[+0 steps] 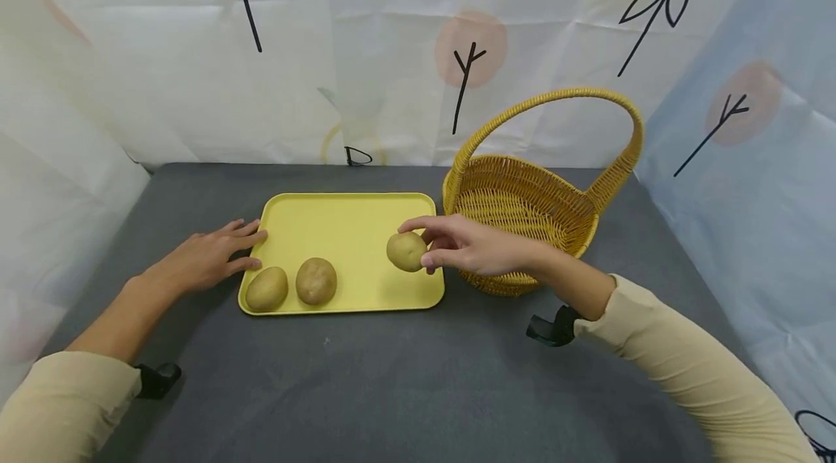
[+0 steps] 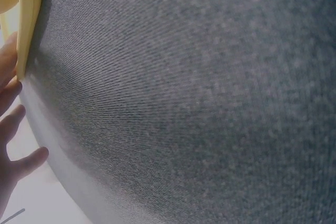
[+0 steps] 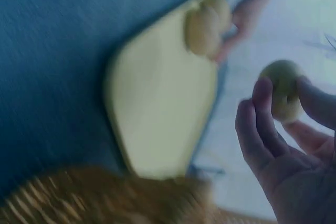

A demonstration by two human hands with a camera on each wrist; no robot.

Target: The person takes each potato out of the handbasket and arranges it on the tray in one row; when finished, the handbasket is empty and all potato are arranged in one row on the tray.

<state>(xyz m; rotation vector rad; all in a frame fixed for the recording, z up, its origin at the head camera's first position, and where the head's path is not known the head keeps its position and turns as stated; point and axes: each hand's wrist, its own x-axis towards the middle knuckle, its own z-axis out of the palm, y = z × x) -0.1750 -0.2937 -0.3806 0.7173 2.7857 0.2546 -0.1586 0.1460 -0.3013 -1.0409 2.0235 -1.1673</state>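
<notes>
My right hand (image 1: 466, 245) pinches a potato (image 1: 406, 252) between thumb and fingers, above the right part of the yellow tray (image 1: 359, 220). In the right wrist view the same potato (image 3: 283, 90) shows in the fingertips of the right hand (image 3: 289, 166). Two more potatoes lie in the tray's front left, one (image 1: 267, 289) in the corner and one (image 1: 316, 281) beside it. The left hand (image 1: 205, 257) rests at the tray's left edge, fingers spread, fingertips touching the rim; the left wrist view shows its fingers by the tray's rim (image 2: 29, 19).
A yellow wicker basket (image 1: 516, 191) with a tall arched handle stands just right of the tray, partly behind the right forearm. Dark grey cloth (image 1: 392, 383) covers the table. Patterned white curtains (image 1: 366, 71) hang behind and at both sides.
</notes>
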